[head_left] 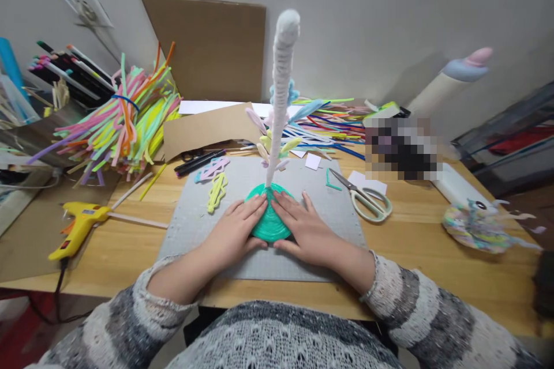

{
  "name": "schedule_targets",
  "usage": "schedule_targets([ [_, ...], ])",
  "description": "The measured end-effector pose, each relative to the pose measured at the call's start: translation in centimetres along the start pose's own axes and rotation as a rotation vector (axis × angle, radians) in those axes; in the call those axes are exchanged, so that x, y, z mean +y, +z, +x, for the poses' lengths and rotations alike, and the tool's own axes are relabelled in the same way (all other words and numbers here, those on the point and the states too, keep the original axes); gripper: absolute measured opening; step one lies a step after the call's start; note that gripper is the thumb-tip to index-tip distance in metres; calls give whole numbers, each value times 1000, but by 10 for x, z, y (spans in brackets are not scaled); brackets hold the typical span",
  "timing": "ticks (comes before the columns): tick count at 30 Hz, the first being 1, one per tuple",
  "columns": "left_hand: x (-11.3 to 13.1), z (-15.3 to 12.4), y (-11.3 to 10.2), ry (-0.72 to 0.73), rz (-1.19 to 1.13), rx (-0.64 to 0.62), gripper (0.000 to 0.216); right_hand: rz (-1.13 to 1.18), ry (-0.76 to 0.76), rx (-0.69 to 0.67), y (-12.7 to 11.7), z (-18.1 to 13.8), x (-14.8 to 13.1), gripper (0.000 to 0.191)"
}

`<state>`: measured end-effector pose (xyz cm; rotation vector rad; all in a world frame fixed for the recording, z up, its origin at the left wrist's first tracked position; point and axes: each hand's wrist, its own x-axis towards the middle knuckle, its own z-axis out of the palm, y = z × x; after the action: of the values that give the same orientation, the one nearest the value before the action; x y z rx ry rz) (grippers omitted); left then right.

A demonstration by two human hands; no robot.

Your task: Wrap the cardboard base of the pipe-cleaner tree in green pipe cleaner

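Observation:
A round green base (272, 222), coiled from cord-like strands, lies on the grey mat (190, 253). From its far side a tall white wrapped post (282, 69) rises, with pastel pipe-cleaner shapes (291, 144) behind its lower half. My left hand (238, 225) lies flat over the left side of the base, fingers stretched out. On the right side, my right hand (303, 228) rests the same way, its fingers spread. Both palms face down, touching the base. Left of it on the mat are zigzag pipe-cleaner pieces, one yellow (217, 192) and one pink and blue (213, 169).
A yellow glue gun (82, 228) lies at the left, near a large bundle of pipe cleaners (130, 121). Scissors (370, 202) lie at the mat's right edge. A pastel fluffy ornament (476, 228) is far right. Cardboard (212, 46) leans on the wall; loose pipe cleaners (337, 127) lie behind.

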<state>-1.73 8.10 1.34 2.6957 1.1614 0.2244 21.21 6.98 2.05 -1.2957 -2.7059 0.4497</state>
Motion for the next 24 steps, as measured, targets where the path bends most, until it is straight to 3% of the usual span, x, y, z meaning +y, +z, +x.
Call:
schedule_targets([
  [4, 4, 0, -6, -7, -9, -51, 91, -13, 11, 8, 2, 0, -3, 90],
  [7, 2, 0, -7, 6, -40, -19, 89, -19, 8, 26, 3, 0, -3, 91],
  [9, 1, -1, -9, 34, -65, 37, 75, -19, 14, 27, 3, 0, -3, 91],
  [13, 1, -6, -20, 104, -194, 189, 23, -20, 30, 18, 3, -1, -3, 89],
  [17, 2, -6, -25, 19, -333, 265, 18, -14, 44, 14, 3, -1, -4, 88],
  [21, 3, 0, -18, -28, -264, 203, 26, -2, 38, 2, 4, 0, -3, 88],
  [24, 6, 6, -14, -107, -258, 180, 20, 7, 34, 2, 5, 0, -2, 88],
])
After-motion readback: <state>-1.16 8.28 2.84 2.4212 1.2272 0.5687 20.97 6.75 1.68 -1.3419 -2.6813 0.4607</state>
